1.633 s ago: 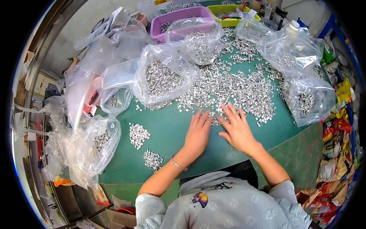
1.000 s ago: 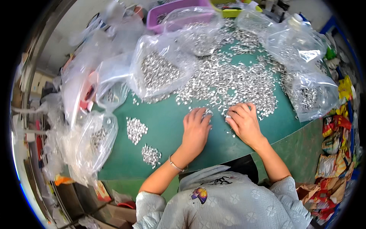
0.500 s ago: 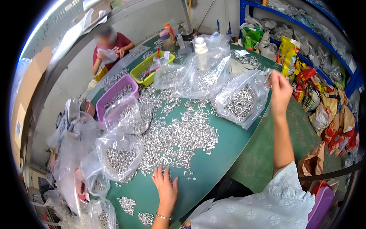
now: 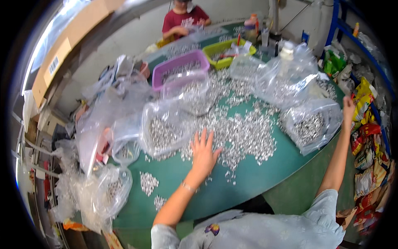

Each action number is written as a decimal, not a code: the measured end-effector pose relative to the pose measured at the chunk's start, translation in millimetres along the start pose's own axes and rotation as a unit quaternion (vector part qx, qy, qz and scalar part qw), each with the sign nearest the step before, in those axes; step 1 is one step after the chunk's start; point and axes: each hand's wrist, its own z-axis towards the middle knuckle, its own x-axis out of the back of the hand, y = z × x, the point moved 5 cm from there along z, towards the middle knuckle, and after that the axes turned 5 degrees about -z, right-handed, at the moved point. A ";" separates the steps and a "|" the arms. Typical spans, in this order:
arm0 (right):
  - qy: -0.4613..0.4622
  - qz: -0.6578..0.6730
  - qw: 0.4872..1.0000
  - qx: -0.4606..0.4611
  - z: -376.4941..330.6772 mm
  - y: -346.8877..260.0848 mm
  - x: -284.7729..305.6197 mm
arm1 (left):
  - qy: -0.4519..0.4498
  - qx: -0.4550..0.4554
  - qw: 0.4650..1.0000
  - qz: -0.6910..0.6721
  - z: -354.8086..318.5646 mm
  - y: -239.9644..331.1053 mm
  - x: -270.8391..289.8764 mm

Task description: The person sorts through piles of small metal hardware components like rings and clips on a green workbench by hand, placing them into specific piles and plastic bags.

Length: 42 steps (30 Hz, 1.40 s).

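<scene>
My left hand [image 4: 204,154] reaches over the near edge of a wide, loose pile of small silvery metal pieces [image 4: 244,135], fingers spread and holding nothing. At the table's right edge my right hand [image 4: 348,110] is closed at the rim of a clear plastic bag [image 4: 331,120], apparently pinching it; the fingertips are small and blurred. More of the silvery pieces fill that bag. Beyond my left hand, another open clear bag [image 4: 150,135] holds similar pieces. Two small heaps, one larger [image 4: 148,184] and one smaller [image 4: 160,202], lie beside my left forearm.
A purple basket [image 4: 157,79] and a yellow-green basket [image 4: 226,62] stand farther back, with a white-capped bottle [image 4: 286,52] among bags. Across the green table [image 4: 248,178] sits a person in a dark red shirt [image 4: 182,20]. Colourful sacks [image 4: 367,137] and blue shelving [image 4: 365,45] line the right.
The view has swung, so the table sits farther right and higher. My left hand has moved slightly forward over the pile. My right hand stays by the bag rim. The other person's hands are lower.
</scene>
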 end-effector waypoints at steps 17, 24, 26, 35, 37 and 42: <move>-0.482 0.019 0.814 0.325 -372.6 -361.4 -169.0 | -0.099 -0.076 0.992 -0.014 -74.6 8.8 5.8; -0.577 0.026 0.681 0.450 -410.0 -370.3 -117.5 | -0.070 0.015 0.997 -0.038 -109.1 -13.4 30.3; -0.557 0.034 0.708 0.433 -400.9 -366.1 -108.9 | -0.025 0.031 0.993 -0.107 -108.2 -15.5 36.2; -0.496 0.064 0.759 0.416 -417.0 -381.6 -113.6 | -0.020 0.003 0.996 -0.091 -80.1 -19.2 19.7; -0.484 0.085 0.773 0.401 -408.0 -380.4 -109.6 | -0.012 0.015 0.992 -0.123 -84.6 -27.4 24.1; -0.399 0.094 0.851 0.327 -384.3 -359.1 -106.5 | 0.074 0.023 0.984 -0.163 -81.6 -30.2 39.2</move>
